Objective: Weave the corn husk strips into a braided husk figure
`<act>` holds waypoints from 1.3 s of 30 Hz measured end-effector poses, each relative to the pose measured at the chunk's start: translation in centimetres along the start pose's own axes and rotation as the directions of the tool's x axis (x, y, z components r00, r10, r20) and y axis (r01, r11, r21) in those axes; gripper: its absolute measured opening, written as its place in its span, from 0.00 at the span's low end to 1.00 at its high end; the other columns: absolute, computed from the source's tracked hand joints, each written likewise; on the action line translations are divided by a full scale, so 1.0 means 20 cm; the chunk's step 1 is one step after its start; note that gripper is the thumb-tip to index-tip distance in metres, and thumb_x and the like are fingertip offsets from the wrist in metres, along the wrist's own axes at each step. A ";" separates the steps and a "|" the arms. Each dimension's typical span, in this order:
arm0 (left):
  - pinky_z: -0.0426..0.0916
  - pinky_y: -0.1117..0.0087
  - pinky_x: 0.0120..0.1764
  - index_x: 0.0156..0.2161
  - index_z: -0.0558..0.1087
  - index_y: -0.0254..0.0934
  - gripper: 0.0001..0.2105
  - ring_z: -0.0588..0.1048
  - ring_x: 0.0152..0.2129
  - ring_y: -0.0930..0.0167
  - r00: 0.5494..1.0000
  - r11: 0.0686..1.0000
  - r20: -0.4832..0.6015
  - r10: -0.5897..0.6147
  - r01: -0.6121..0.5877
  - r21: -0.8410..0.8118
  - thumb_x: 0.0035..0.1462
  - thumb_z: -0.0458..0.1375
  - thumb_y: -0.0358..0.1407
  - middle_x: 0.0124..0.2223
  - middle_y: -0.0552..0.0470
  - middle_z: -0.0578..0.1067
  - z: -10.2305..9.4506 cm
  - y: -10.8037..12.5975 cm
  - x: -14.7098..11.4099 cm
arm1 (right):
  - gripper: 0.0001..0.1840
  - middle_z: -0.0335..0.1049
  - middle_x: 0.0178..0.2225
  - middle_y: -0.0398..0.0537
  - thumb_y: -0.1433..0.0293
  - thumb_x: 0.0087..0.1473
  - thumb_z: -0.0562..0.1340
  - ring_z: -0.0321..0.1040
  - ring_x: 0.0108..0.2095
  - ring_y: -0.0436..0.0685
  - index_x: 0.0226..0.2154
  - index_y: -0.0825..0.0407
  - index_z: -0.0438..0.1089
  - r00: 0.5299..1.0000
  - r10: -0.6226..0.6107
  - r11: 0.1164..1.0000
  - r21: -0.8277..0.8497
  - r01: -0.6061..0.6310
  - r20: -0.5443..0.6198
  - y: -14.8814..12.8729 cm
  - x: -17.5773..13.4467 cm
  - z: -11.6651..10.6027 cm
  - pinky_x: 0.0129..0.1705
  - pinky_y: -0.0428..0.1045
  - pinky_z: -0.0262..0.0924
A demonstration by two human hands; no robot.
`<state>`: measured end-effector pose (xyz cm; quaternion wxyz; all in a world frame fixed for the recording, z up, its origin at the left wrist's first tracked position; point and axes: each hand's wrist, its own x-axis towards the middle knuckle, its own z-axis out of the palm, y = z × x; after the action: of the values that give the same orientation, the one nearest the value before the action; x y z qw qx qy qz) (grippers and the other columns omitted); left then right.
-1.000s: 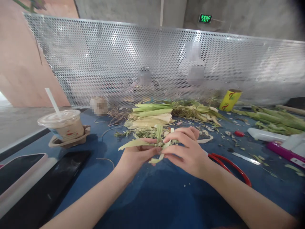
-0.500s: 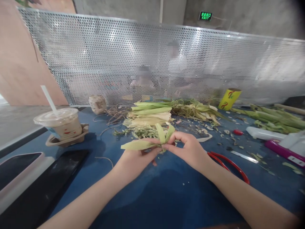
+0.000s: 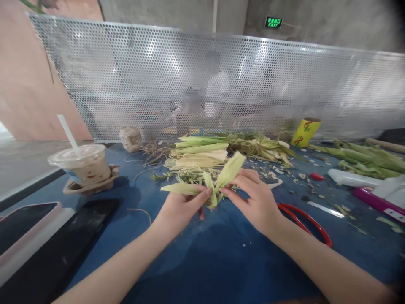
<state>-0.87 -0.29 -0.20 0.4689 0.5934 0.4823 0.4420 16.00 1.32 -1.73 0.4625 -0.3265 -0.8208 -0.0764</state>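
Observation:
Pale green corn husk [image 3: 230, 169] strips cross one another between my two hands, above the blue table. My left hand [image 3: 185, 204] pinches the crossing with thumb and fingers, and one strip runs out leftward over it. Thumb and forefinger of my right hand [image 3: 253, 196] are closed on the husk at the right side of the crossing, where a broad strip points up and right. Just behind the hands lie a small heap of green sprigs [image 3: 167, 175] and a neat stack of flat husks [image 3: 199, 153].
On the left are a lidded drink cup [image 3: 85, 164] in a cardboard holder, a phone [image 3: 27, 223] and a black tablet-like slab [image 3: 66, 249]. Red-handled scissors [image 3: 319, 226], a purple tool [image 3: 376, 202] and more husks [image 3: 363, 158] lie right. A perforated metal screen [image 3: 126, 76] stands behind.
The broad husk strip on the right has swung up and outward and shows longer. My right hand has shifted slightly right. Behind the screen, a person has moved left.

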 end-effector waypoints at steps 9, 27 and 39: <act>0.64 0.75 0.21 0.28 0.73 0.34 0.03 0.68 0.13 0.77 0.977 0.961 0.180 -0.112 0.152 -0.230 0.44 0.58 0.30 0.19 0.56 0.72 0.01 0.02 -0.02 | 0.09 0.71 0.32 0.45 0.76 0.53 0.57 0.66 0.32 0.50 0.36 0.47 0.69 0.979 -0.201 0.969 0.154 0.196 0.023 0.00 0.00 -0.01 0.38 0.51 0.55; 0.61 0.75 0.29 0.31 0.71 0.39 0.10 0.65 0.25 0.73 0.996 0.986 0.082 0.038 -0.025 -0.164 0.52 0.54 0.42 0.27 0.55 0.68 0.00 -0.04 -0.04 | 0.20 0.62 0.40 0.52 0.79 0.54 0.51 0.64 0.40 0.54 0.49 0.50 0.61 0.979 -0.194 0.956 0.235 0.174 0.065 0.01 0.00 0.00 0.40 0.51 0.63; 0.61 0.76 0.25 0.22 0.75 0.38 0.08 0.67 0.20 0.74 0.995 0.995 -0.010 0.096 -0.096 0.028 0.44 0.60 0.41 0.20 0.56 0.70 0.00 -0.02 -0.03 | 0.11 0.70 0.32 0.45 0.75 0.51 0.57 0.68 0.36 0.53 0.38 0.47 0.65 1.000 -0.001 0.956 0.295 -0.005 0.020 -0.05 -0.01 -0.01 0.39 0.48 0.65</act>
<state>-1.06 -0.80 -0.72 0.4360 0.6197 0.4622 0.4607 15.58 0.41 -1.57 0.4978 -0.2555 -0.8272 0.0505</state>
